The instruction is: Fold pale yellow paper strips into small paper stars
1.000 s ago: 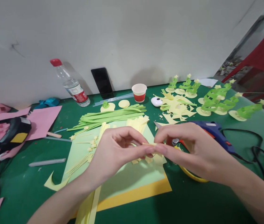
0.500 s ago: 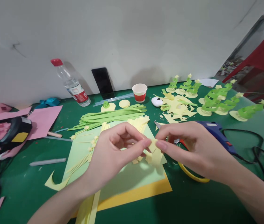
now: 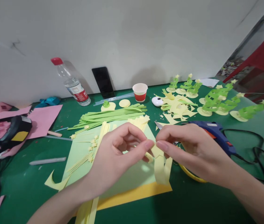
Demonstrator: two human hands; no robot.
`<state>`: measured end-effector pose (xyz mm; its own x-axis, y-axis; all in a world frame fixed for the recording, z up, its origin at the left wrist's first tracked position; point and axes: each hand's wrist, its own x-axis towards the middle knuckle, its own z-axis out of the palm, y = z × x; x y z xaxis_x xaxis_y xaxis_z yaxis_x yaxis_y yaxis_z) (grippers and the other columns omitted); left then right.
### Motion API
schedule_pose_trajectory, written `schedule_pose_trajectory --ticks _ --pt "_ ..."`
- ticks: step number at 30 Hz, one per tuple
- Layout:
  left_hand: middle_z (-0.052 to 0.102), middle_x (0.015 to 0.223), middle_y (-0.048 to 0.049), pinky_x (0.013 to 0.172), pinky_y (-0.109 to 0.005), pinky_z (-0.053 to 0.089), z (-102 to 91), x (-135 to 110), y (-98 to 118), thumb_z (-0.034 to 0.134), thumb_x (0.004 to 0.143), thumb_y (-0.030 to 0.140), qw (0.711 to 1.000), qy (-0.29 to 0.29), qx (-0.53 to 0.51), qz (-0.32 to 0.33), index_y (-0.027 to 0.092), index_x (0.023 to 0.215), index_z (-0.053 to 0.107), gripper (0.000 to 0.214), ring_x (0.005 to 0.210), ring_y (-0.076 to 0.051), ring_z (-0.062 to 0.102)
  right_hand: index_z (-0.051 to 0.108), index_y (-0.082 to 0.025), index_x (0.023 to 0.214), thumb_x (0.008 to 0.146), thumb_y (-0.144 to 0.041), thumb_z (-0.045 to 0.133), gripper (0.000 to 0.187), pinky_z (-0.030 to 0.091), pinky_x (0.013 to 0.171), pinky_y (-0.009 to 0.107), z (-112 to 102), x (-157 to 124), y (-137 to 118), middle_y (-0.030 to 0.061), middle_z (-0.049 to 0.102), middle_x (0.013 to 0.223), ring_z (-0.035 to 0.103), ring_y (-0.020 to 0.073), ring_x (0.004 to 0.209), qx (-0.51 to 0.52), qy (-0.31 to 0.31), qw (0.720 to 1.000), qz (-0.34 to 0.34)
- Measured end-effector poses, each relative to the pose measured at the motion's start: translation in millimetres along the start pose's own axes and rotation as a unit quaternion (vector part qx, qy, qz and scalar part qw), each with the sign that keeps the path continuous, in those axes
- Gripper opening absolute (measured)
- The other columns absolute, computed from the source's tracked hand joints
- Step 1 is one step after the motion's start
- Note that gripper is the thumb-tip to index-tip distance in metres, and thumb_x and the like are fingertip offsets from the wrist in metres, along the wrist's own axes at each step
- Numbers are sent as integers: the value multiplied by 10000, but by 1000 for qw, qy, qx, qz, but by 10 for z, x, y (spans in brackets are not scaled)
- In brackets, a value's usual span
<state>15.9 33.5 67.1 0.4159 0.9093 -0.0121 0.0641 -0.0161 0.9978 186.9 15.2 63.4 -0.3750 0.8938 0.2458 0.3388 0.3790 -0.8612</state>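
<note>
Both hands meet over the middle of the green bench [image 3: 192, 205], thumb and forefinger tips almost touching. The left hand [image 3: 115, 155] and the right hand [image 3: 192, 149] each pinch the top of a pale yellow paper strip [image 3: 161, 168]. The strip hangs down from the fingertips in a narrow loop, and its lower end is above the near right corner of a light green sheet [image 3: 127, 177]. That sheet lies on an orange-yellow sheet [image 3: 134, 194], which shows along its near edge.

Under the right hand lies the yellow handle of a pair of scissors [image 3: 190, 175]. Just beyond the right wrist is a blue glue gun [image 3: 212, 130], with its black cord running off to the right. Beyond the left hand lies a fan of green paper strips [image 3: 110, 116], with more cut yellow strips [image 3: 140, 122] beside them.

Farther back a water bottle [image 3: 72, 84] and a dark phone [image 3: 102, 82] lean on the wall. A red paper cup [image 3: 140, 92] stands to their right. A heap of yellow scraps [image 3: 177, 107] and a row of green paper trees [image 3: 216, 99] with yellow stars fill the far right. At the left are pink paper [image 3: 44, 119] and a clear glue stick [image 3: 47, 161].
</note>
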Motion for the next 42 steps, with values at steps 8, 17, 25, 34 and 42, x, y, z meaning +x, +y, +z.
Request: schedule_pose_trajectory --ticks 8,17,25,34,42 --pt "572 535 61 503 -125 429 -14 41 -30 536 844 187 990 -84 104 34 175 576 556 268 533 -67 538 544 -187 663 857 -151 482 207 389 463 170 28 24 -11 -30 607 546 556 83 511 85 18 996 12" --pt "524 538 71 446 -95 370 -2 -4 -24 538 856 171 982 -56 161 79 178 599 538 257 516 -57 449 496 -189 591 860 -152 440 278 260 404 194 22 14 15 -51 463 495 388 72 447 36 3 999 -1" --pt "523 561 56 399 -109 345 1 -33 -31 506 888 246 976 -12 194 93 182 615 512 281 505 -69 448 495 -178 620 878 -195 463 260 297 424 188 67 20 18 -32 525 553 397 72 476 37 32 999 17" --pt "532 612 41 504 -192 373 -44 -8 -91 447 926 260 964 -77 207 146 177 662 498 281 551 -86 485 525 -180 624 829 -255 627 241 259 419 192 -7 29 29 -52 458 567 357 66 492 232 -41 968 91" --pt "588 679 24 599 -219 429 -51 -5 -45 456 904 199 964 -141 198 104 190 705 513 207 651 -119 560 509 -172 581 917 -256 442 353 289 468 217 -52 22 68 -33 439 548 388 83 508 143 -63 986 59"
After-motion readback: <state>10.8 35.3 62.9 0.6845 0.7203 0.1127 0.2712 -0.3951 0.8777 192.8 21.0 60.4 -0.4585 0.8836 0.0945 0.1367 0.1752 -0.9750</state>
